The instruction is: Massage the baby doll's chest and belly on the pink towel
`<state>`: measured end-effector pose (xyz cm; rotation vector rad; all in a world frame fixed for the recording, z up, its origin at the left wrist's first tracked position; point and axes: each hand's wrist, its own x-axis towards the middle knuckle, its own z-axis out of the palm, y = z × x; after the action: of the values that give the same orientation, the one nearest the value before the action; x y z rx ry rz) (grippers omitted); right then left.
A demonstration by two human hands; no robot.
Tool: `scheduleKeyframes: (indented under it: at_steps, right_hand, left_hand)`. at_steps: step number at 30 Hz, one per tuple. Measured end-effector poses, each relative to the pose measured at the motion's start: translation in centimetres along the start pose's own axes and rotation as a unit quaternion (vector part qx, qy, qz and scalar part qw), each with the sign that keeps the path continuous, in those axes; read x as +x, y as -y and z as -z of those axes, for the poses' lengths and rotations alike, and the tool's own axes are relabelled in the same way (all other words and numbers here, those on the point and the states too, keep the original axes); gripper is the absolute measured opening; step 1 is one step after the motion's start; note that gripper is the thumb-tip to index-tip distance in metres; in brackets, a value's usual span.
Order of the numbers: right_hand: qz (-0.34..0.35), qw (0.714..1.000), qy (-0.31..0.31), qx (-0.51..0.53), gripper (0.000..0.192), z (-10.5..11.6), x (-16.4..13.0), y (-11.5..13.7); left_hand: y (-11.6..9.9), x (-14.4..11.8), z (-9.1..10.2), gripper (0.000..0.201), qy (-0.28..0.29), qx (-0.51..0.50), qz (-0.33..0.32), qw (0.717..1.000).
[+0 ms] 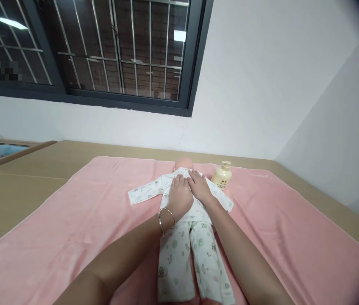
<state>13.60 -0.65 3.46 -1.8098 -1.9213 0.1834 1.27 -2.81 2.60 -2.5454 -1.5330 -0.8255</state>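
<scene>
Open pink towel (71, 237) flanks the doll (182, 237) both sides; only the bottle (222, 176), seemingly upright, crowds its right shoulder.

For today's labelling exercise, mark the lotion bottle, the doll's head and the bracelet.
lotion bottle (221, 177), head view, on its cream body.
doll's head (183, 162), head view, on its crown.
bracelet (165, 219), head view, on the band at the left wrist.

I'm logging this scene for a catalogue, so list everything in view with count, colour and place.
doll: one, pink head, lying on its back mid-towel
doll's clothes: one set, white with green print, on the doll
bottle: one, cream, right of the doll's head
towel: one, pink, spread over the surface
surface: one, tan, under the towel
window: one, dark frame, barred, upper left
bracelet: one, silver, left wrist
left hand: flat on the doll's chest
right hand: flat beside it
</scene>
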Motion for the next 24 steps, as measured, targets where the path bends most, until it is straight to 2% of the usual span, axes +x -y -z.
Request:
scheduleKeyframes:
  at_steps: [3, 7, 10, 12, 16, 20, 22, 24]
  right_hand:
    - [-0.004, 0.997, -0.003, -0.078, 0.046, 1.0, -0.6, 1.4]
    - [-0.016, 0.98, -0.018, -0.195, 0.038, 1.7, -2.1, 3.7]
    - [-0.03, 0.972, -0.021, -0.233, 0.034, 1.5, -3.2, 5.1]
    - [-0.037, 0.972, -0.032, -0.231, 0.035, 1.2, -3.4, 5.4]
    - [-0.019, 0.986, -0.043, -0.157, 0.043, 0.7, -2.1, 3.7]
    - [-0.007, 1.0, -0.006, -0.022, 0.05, 0.7, -0.3, 0.7]
    - [-0.037, 0.999, -0.005, 0.007, 0.051, 0.7, -0.1, 0.4]
    - [-0.058, 0.998, -0.032, -0.001, 0.051, 0.8, -0.4, 1.2]
  left_hand:
    - [0.2, 0.3, 0.2, 0.05, 0.022, -0.029, 0.007, 0.999]
    - [2.3, 2.0, 0.6, 0.055, 0.068, -0.093, 0.021, 0.993]
    - [4.2, 3.1, 0.6, 0.057, 0.1, -0.15, 0.004, 0.984]
    - [4.9, 3.4, 0.3, 0.057, 0.099, -0.164, -0.004, 0.981]
    - [4.6, 2.7, -0.5, 0.054, 0.043, -0.132, 0.001, 0.99]
    - [3.6, 1.6, -0.9, 0.046, -0.029, -0.12, 0.005, 0.992]
    - [3.5, 1.2, -1.0, 0.042, -0.066, -0.124, 0.007, 0.99]
    - [3.6, 1.0, -1.1, 0.041, -0.097, -0.126, 0.024, 0.987]
